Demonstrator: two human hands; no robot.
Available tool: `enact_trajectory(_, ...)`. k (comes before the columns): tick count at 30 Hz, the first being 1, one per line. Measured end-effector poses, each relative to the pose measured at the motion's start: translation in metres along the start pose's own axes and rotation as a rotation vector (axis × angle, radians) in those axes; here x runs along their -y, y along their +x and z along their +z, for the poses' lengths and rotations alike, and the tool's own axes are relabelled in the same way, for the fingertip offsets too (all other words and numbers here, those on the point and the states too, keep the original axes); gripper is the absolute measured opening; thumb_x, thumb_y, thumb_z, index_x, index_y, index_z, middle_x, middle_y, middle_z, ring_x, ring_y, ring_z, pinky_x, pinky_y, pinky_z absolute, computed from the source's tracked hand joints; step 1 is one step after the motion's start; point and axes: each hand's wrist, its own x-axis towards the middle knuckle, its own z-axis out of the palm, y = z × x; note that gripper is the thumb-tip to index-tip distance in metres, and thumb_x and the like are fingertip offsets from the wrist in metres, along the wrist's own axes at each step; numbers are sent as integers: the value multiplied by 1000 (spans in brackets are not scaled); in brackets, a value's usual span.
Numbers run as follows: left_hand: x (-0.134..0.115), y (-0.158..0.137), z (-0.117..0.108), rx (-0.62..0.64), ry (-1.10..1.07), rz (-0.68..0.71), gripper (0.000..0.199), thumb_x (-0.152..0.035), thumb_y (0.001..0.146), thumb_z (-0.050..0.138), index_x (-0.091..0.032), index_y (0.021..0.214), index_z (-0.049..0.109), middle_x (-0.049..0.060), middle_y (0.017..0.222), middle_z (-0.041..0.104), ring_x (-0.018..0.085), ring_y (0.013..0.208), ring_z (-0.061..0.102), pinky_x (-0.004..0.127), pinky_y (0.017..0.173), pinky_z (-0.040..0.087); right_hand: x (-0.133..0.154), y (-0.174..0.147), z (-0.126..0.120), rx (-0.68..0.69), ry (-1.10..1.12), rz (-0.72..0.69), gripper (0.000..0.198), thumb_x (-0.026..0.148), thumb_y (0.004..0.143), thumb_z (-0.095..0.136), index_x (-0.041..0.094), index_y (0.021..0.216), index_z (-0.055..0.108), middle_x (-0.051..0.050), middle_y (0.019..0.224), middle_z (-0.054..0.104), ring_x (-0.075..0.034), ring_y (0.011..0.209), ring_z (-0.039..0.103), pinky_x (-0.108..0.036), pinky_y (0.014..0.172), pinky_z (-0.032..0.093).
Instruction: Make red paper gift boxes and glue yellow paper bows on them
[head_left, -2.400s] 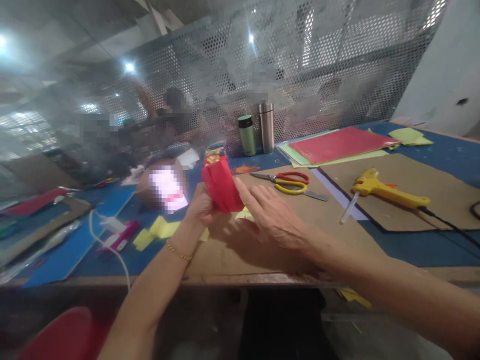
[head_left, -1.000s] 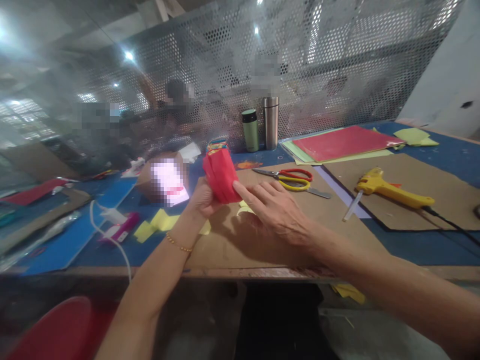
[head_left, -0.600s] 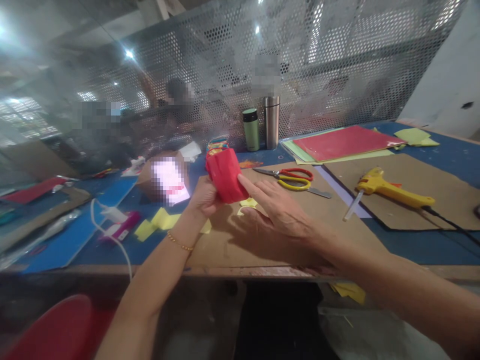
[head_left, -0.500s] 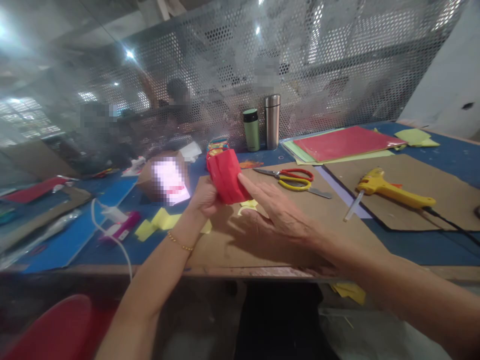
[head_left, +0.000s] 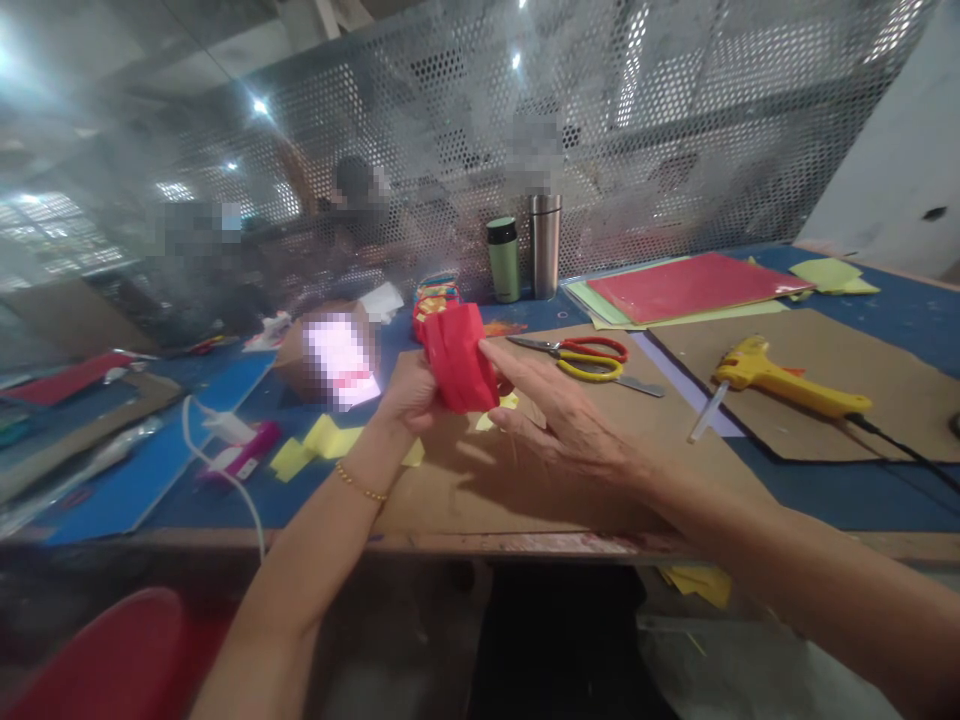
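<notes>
A red piece [head_left: 461, 358] with lengthwise folds, apparently paper or cloth, is held up above the cardboard sheet. My left hand [head_left: 409, 395] is closed on its left side, a gold bead bracelet at the wrist. On the other side, my right hand [head_left: 559, 410] has its fingers stretched out and the index fingertip against the red piece's right edge, thumb apart below. Yellow paper scraps [head_left: 499, 415] lie beneath the hands. Scissors [head_left: 589, 358] with red and yellow handles rest just beyond my right hand.
A yellow glue gun [head_left: 787, 380] lies on brown cardboard [head_left: 862, 345] at right, its cord trailing off. Behind stand a green tumbler [head_left: 504, 262] and a steel flask [head_left: 545, 250]. A lit phone [head_left: 341, 360] leans on a box; a purple power strip [head_left: 244, 455] sits left.
The red piece has shifted slightly right and down and turned a little in my left hand. My right hand has moved slightly, its index finger still at the edge.
</notes>
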Motion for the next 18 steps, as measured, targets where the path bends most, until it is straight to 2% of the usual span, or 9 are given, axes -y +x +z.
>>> enact_trajectory(5, -1, 0, -1, 0, 5, -28, 14, -13, 69, 90, -17, 74, 78, 5, 75, 80, 28, 88, 80, 42, 92, 66, -3, 2, 0, 8, 3, -19, 58, 44, 108, 45, 28, 163, 39, -12, 142, 66, -27, 125, 63, -53, 105, 53)
enact_trajectory(7, -1, 0, -1, -9, 3, -24, 15, -11, 67, 90, -16, 74, 78, 5, 74, 79, 26, 82, 79, 41, 89, 66, -4, 2, -1, -31, -20, -25, 55, 45, 108, 45, 26, 160, 44, -12, 134, 70, -27, 119, 65, -51, 102, 54)
enact_trajectory(10, -2, 1, 1, -41, 3, 25, 19, -6, 62, 90, -14, 72, 77, 4, 73, 78, 18, 66, 74, 34, 76, 67, -3, 3, 0, -143, -50, -23, 48, 38, 108, 46, 20, 152, 53, -10, 115, 75, -23, 104, 68, -44, 94, 55)
enact_trajectory(14, -3, 3, 4, -115, -28, 81, 20, -3, 61, 88, -14, 65, 72, 0, 65, 74, 12, 56, 67, 26, 66, 64, -4, 4, 3, -272, -91, -61, 23, 25, 105, 52, 18, 114, 72, -7, 94, 74, -19, 87, 68, -35, 81, 53)
enact_trajectory(16, -3, 4, 5, -141, -43, 85, 20, -4, 63, 88, -14, 64, 70, -2, 64, 73, 10, 55, 65, 24, 65, 62, -6, 4, 5, -314, -107, -87, 18, 21, 102, 55, 18, 98, 72, -4, 84, 71, -17, 76, 63, -32, 73, 51)
enact_trajectory(18, -2, 5, 5, -154, -53, 99, 20, -5, 63, 88, -14, 64, 70, -2, 64, 72, 9, 55, 64, 23, 64, 60, -9, 4, 7, -345, -111, -88, 16, 19, 100, 56, 19, 91, 69, -2, 76, 65, -15, 70, 58, -29, 67, 47)
